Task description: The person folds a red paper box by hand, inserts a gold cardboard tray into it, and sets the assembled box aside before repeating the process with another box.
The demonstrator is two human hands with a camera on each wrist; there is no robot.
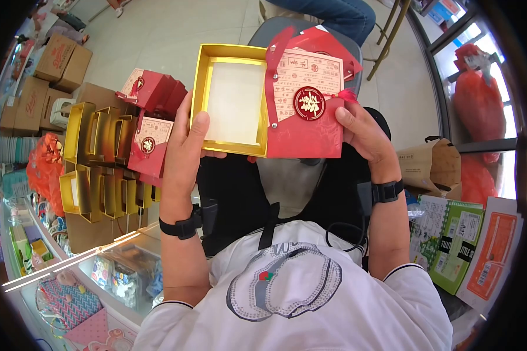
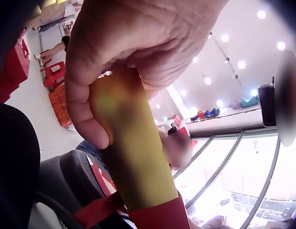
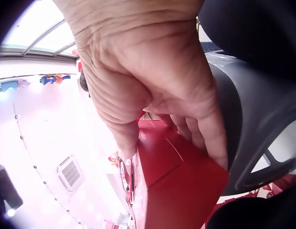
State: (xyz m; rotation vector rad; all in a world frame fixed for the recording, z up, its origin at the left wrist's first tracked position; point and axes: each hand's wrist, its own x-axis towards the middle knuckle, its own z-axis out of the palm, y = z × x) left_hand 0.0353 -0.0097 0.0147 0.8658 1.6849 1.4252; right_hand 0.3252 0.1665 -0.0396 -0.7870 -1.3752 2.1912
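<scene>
My left hand (image 1: 184,140) grips the side wall of a gold box tray (image 1: 202,76) with a white panel on its floor. Its thumb lies at the near edge; in the left wrist view, fingers curl round the gold wall (image 2: 138,148). Against the tray's right side is a red gift box cover (image 1: 304,142), with a cream printed panel, a round red-and-gold medallion (image 1: 309,103) and a pink tassel (image 1: 346,95). My right hand (image 1: 366,134) holds the cover by its right end, thumb on the front. The right wrist view shows fingers round the red case (image 3: 181,186).
More red gift boxes (image 1: 151,146) and several gold trays (image 1: 102,136) stand stacked at the left on cardboard. A grey chair (image 1: 278,29) with red pieces on it is ahead. Boxed goods (image 1: 457,245) and a paper bag (image 1: 430,167) lie at the right; a glass display case (image 1: 120,263) is near left.
</scene>
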